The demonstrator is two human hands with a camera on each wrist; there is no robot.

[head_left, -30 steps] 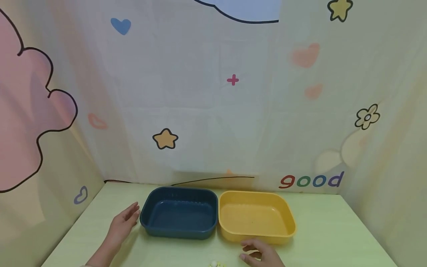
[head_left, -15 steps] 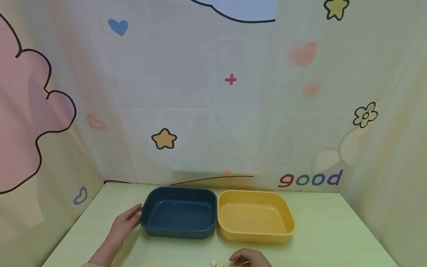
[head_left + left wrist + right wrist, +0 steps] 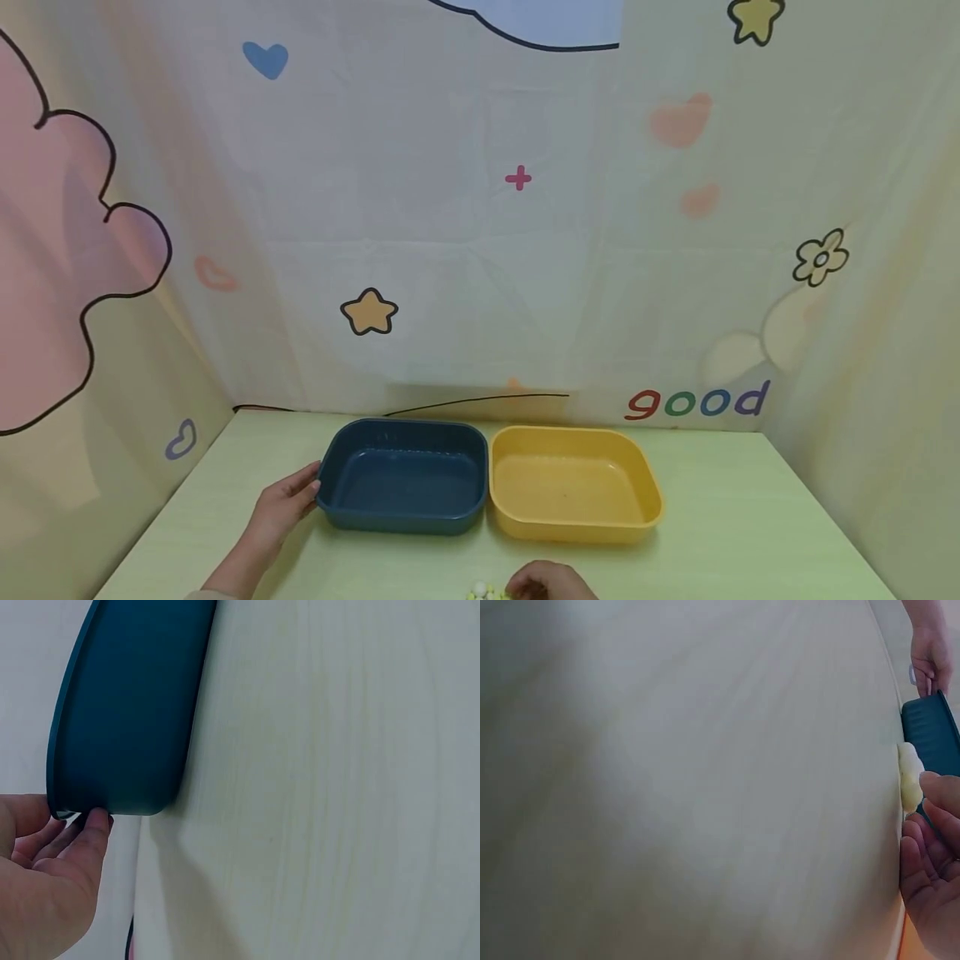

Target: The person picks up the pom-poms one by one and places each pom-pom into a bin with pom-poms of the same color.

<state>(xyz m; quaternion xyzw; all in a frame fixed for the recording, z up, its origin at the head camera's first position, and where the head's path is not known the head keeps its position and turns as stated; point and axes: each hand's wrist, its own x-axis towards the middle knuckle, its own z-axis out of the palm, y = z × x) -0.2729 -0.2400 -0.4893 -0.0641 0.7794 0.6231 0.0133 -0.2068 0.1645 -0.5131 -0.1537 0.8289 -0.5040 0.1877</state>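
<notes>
Pale green tabletop (image 3: 750,517) fills the near ground, and at its front edge I see a small clump of yellow-white bits (image 3: 483,592), half cut off by the frame. My right hand (image 3: 547,582) is right beside that clump, fingers curled down toward it; on the right wrist view the fingertips (image 3: 939,796) sit just at the clump (image 3: 909,776), loosely bent, but I cannot tell whether they pinch anything or only touch it.

Further out, my left hand (image 3: 281,504) rests on the table against the left end of the blue tray (image 3: 405,475). On the left wrist view the fingers (image 3: 90,832) are tucked under the tray's rim (image 3: 75,750), so I read it as a light hold steadying the tray rather than lifting it. Touching the blue tray's right side stands the yellow tray (image 3: 573,483); nothing shows inside either.

For the pick itself, I judge the bits are small and probably loose, so I would close thumb and forefinger low against the table, take few at a time, and lift straight up before crossing a rim. Keeping the left hand steady on the rim should stop the tray sliding.

Behind the trays a dark cable (image 3: 480,402) runs along the table's back edge, under a cartoon backdrop (image 3: 517,250) printed "good".
</notes>
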